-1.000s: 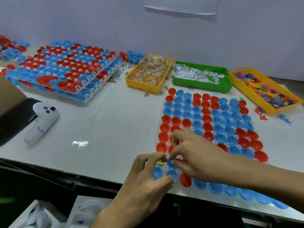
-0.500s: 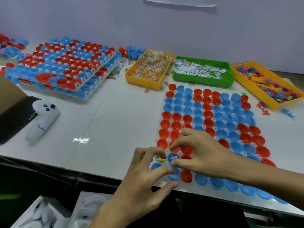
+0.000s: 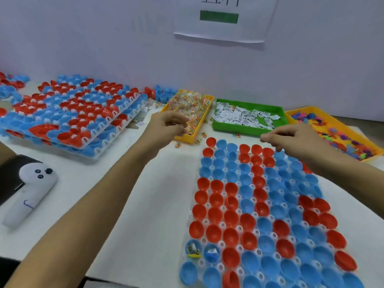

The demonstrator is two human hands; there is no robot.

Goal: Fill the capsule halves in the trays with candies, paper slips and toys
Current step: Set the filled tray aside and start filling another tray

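A clear tray [image 3: 222, 225] of red and blue capsule halves [image 3: 257, 196] lies in front of me. Two blue halves at its near left, one [image 3: 193, 249] and its neighbour [image 3: 212, 253], hold items. My left hand [image 3: 168, 125] is at the near edge of the yellow candy tray [image 3: 187, 140], fingers curled and pinching a candy. My right hand [image 3: 291, 140] hovers over the far edge of the capsule tray, just in front of the green tray [image 3: 234, 129] of paper slips, fingers loosely curled with nothing visible in them. A yellow tray [image 3: 369, 157] of colourful toys sits far right.
Stacked trays of capsule halves [image 3: 83, 113] fill the far left of the table. A white controller [image 3: 31, 190] lies near left beside a black object [image 3: 8, 183]. Loose capsule halves [image 3: 162, 94] sit by the wall, with a few stray candies [image 3: 199, 140] near the candy tray.
Both hands have left the tray's near-left corner and moved away from me, the left to the candy tray, the right toward the green tray. The camera has tilted up.
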